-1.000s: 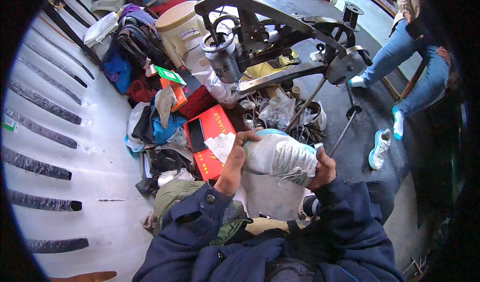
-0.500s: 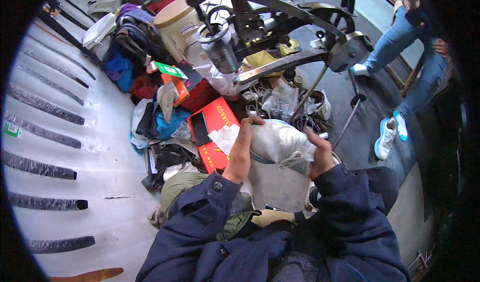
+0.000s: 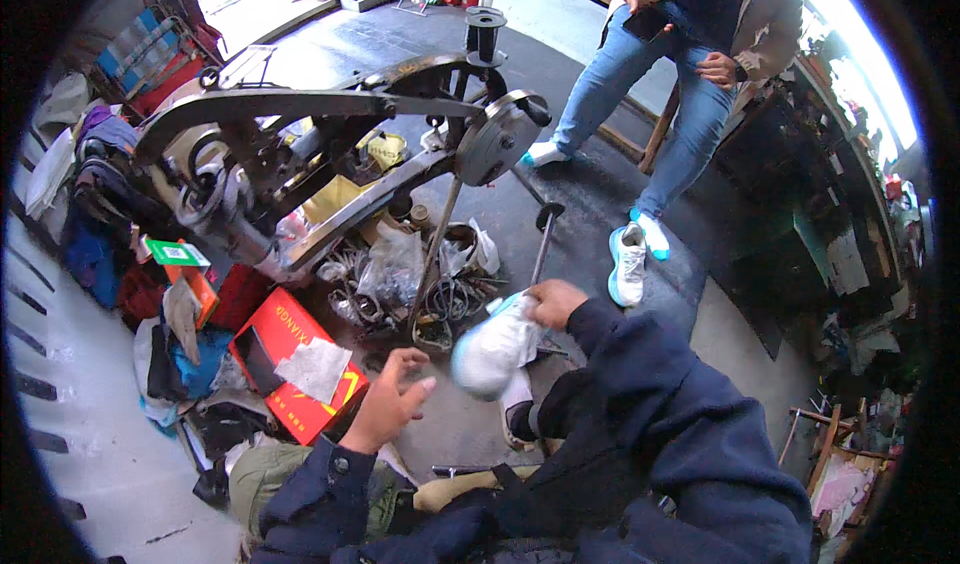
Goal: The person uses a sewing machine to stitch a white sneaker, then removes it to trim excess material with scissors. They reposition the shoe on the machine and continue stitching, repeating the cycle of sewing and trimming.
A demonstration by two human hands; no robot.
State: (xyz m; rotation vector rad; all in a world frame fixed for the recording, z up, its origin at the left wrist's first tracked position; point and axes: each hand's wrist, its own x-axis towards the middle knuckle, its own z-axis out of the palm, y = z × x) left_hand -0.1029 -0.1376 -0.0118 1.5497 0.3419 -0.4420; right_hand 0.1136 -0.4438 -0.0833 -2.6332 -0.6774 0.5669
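My right hand [image 3: 556, 304] grips a white sneaker [image 3: 494, 352] with a pale blue sole by one end. The shoe hangs tilted in front of me, slightly blurred. My left hand [image 3: 390, 400] is raised to the left of the shoe, fingers apart and holding nothing. Close beyond it lies a red shoebox [image 3: 290, 326] with a crumpled whitish cloth [image 3: 315, 368] and a dark phone [image 3: 257, 359] on top. Another white sneaker [image 3: 628, 266] rests on the floor at a seated person's feet.
A hand-cranked shoe-sewing machine [image 3: 330, 109] on a thin stand reaches across the far left. Under it are plastic bags [image 3: 392, 262] and tangled metal parts. A person in jeans [image 3: 690, 129] sits opposite, holding a phone. Bags and clothes pile up at left.
My left hand has let go of the sneaker and moved away to its left. My right hand still holds the shoe, now tilted downward. The view has swung right toward the seated person.
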